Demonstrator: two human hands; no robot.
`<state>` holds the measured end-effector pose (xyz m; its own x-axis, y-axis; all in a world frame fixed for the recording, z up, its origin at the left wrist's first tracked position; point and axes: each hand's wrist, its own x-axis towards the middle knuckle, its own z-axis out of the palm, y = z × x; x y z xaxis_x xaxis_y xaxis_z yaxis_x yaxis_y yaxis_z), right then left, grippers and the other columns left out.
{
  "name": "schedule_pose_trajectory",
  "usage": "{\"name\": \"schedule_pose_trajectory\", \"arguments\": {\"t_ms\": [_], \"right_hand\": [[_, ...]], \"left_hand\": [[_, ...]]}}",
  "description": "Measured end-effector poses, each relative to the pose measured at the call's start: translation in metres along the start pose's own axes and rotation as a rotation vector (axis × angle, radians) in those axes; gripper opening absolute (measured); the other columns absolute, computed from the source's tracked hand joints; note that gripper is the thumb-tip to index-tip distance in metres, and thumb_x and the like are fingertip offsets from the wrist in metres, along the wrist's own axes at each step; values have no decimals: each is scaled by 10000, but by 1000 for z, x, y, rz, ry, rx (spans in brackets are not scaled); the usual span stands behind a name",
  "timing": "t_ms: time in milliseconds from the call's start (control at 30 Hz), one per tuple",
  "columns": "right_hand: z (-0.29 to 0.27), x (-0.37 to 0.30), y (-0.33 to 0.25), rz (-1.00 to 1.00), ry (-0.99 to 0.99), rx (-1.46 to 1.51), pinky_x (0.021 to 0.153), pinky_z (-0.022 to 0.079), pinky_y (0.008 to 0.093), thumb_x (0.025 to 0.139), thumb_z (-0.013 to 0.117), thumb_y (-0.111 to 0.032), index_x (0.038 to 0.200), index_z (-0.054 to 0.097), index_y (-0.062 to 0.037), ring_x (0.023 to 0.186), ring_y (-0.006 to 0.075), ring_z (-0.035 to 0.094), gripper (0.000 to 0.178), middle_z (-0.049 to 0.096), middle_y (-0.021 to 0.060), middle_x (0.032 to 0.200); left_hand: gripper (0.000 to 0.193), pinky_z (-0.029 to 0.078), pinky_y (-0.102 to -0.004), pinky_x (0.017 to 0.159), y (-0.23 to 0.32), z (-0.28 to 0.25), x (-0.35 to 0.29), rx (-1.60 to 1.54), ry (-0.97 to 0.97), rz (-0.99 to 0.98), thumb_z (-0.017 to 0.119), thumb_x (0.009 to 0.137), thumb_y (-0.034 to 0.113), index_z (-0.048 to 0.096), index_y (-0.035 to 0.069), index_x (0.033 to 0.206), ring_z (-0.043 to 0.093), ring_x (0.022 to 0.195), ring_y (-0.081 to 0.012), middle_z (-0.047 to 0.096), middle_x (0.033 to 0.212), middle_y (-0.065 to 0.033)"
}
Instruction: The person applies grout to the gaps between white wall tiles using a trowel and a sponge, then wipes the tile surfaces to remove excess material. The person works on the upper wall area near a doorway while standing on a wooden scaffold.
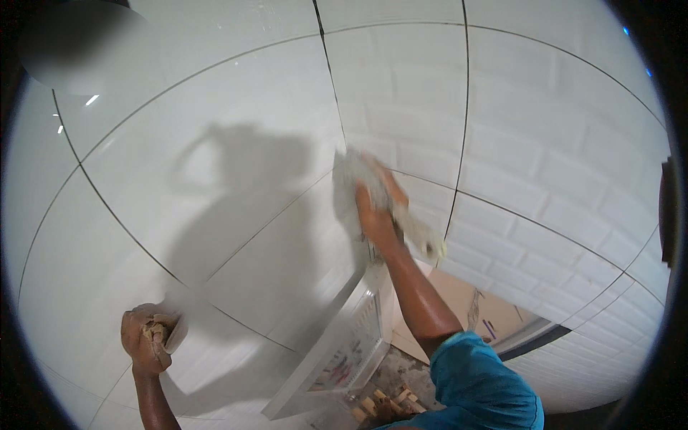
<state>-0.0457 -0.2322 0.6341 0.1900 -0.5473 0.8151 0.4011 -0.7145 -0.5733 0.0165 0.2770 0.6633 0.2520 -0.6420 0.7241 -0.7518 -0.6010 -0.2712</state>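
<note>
One grey-white cloth (350, 175) lies under the right grip (381, 208), soft, rumpled and blurred; a yellowish-tipped tail trails out just below and to the right of that grip. The right grip is bunched round the cloth, fingers bent over it, at the corner where two tiled walls meet: one glossy white wall (215, 93) to its left, one white wall with a brick-like relief (537, 150) to its right. Dark joint lines cross both.

The left grip (147, 340), well apart and lower left, is a closed fist pinching one crumpled tan-grey piece (156, 331); its material is unclear.

Below the right grip stands one tilted white-framed panel (330, 340). Farther down is one heap of small wood pieces (390, 405), too jumbled to count. Below and right of the same grip, one purple stick (489, 330) lies on a tan surface (505, 313).
</note>
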Motion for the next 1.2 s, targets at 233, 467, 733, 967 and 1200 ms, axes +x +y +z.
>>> {"name": "schedule_pose_trajectory", "arguments": {"t_ms": [233,467,733,967,1200], "right_hand": [[-114,-230,9,307,-228,87,866,518,386,924,602,-121,1138,660,-36,980,313,652,238,654,165,1054],[-263,-407,35,652,-729,-433,837,528,425,930,591,-144,1061,666,-4,934,359,666,206,671,195,1040],[-401,-465,8,736,-915,-638,839,523,426,945,579,-152,1054,666,-4,937,353,664,203,673,188,1040],[-427,-475,-18,762,-787,-667,841,520,426,959,568,-160,1048,666,-4,939,347,663,204,675,183,1040],[-445,-484,-40,755,-696,-693,842,516,426,972,558,-167,1041,666,-5,941,341,662,207,677,177,1040]], "left_hand": [[270,448,-403,651,58,-6,45,-36,117,-183,464,994,219,603,2,911,559,745,-295,628,919,-160],[351,473,-353,735,239,21,174,-287,-359,781,647,841,224,662,312,1181,596,769,-177,553,801,18],[166,462,-325,646,513,-1,248,-717,518,1116,589,880,300,579,160,792,605,771,-173,579,780,-17],[179,486,-355,681,611,-53,242,-950,308,1251,522,930,321,580,151,931,627,806,-214,603,851,-69],[252,509,-386,717,661,-84,234,-1105,250,1350,454,980,341,581,143,1070,648,842,-256,626,922,-121]]}}
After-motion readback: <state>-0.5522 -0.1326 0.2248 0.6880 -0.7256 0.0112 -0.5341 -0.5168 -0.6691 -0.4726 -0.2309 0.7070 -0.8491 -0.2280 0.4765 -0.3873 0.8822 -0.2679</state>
